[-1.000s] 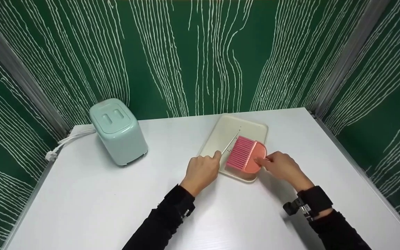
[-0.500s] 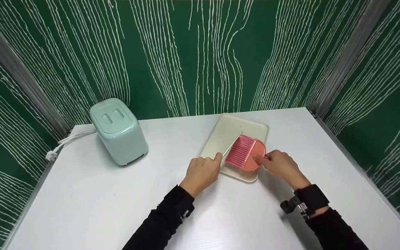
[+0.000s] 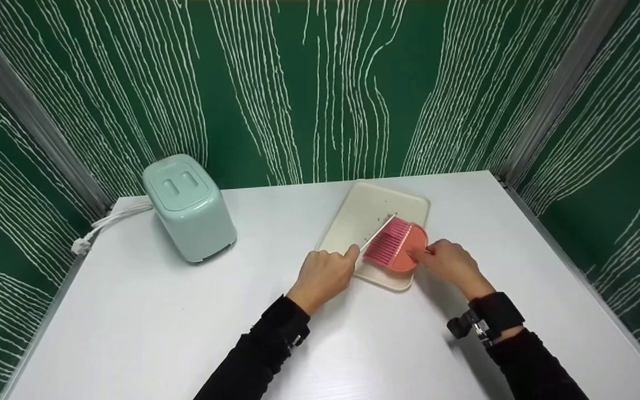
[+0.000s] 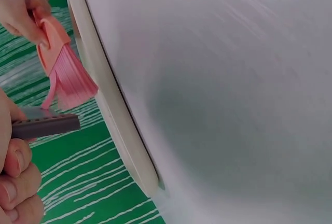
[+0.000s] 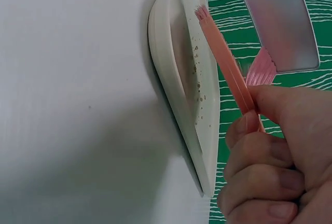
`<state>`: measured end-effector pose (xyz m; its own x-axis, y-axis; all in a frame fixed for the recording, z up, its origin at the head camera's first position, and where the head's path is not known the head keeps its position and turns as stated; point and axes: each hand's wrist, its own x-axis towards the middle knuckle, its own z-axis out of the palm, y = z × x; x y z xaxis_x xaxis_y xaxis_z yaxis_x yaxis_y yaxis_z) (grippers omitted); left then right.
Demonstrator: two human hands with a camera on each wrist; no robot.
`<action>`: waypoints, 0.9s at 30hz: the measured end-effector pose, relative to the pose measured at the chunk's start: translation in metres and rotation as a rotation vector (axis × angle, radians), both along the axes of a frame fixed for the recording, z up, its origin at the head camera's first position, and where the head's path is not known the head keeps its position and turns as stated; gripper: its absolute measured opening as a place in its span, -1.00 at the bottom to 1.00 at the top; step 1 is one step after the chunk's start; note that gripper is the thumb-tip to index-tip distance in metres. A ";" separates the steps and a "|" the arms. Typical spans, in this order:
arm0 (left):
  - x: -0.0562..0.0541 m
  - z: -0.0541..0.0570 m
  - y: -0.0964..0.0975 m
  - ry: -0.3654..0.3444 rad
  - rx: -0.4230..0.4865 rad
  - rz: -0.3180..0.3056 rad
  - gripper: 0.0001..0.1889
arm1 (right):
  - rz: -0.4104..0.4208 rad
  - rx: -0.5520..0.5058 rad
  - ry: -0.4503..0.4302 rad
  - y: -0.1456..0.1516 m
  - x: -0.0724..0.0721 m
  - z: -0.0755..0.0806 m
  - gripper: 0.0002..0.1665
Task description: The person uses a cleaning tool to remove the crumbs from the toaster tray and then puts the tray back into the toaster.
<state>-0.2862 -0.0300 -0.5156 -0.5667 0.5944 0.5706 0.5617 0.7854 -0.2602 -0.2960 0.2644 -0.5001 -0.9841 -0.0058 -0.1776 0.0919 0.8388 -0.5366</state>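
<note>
My left hand grips the dark handle of a cleaver, whose broad rectangular metal blade is held on edge over a cream tray. In the left wrist view the knife handle juts from the curled fingers. My right hand pinches a small orange hand brush at its rounded back. Its pink bristles fan out beside the blade, right against it in the head view. Small brown crumbs lie scattered on the tray below.
A mint-green toaster stands at the left back of the white table, its white cord and plug lying near the left edge. Green panels with white lines enclose the back and both sides.
The cleaver has shifted slightly to the right, its tip nearer me. The brush first moved a little up and left, then back right along the blade. More dark specks show on the tray.
</note>
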 end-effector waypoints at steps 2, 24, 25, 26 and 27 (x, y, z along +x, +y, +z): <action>0.001 0.002 0.001 0.001 -0.001 -0.006 -0.85 | -0.003 0.009 -0.005 0.001 0.000 0.000 -0.29; -0.003 0.002 -0.005 -0.115 0.112 0.020 -0.83 | 0.003 -0.028 0.066 0.001 0.012 0.013 -0.30; -0.004 0.002 -0.005 -0.143 0.127 0.022 -0.83 | 0.002 -0.030 0.073 0.001 0.011 0.014 -0.30; -0.004 0.003 -0.005 -0.169 0.144 0.024 -0.82 | 0.004 -0.031 0.083 0.001 0.011 0.015 -0.30; -0.004 0.003 -0.005 -0.192 0.159 0.027 -0.82 | 0.004 -0.034 0.091 0.001 0.011 0.017 -0.30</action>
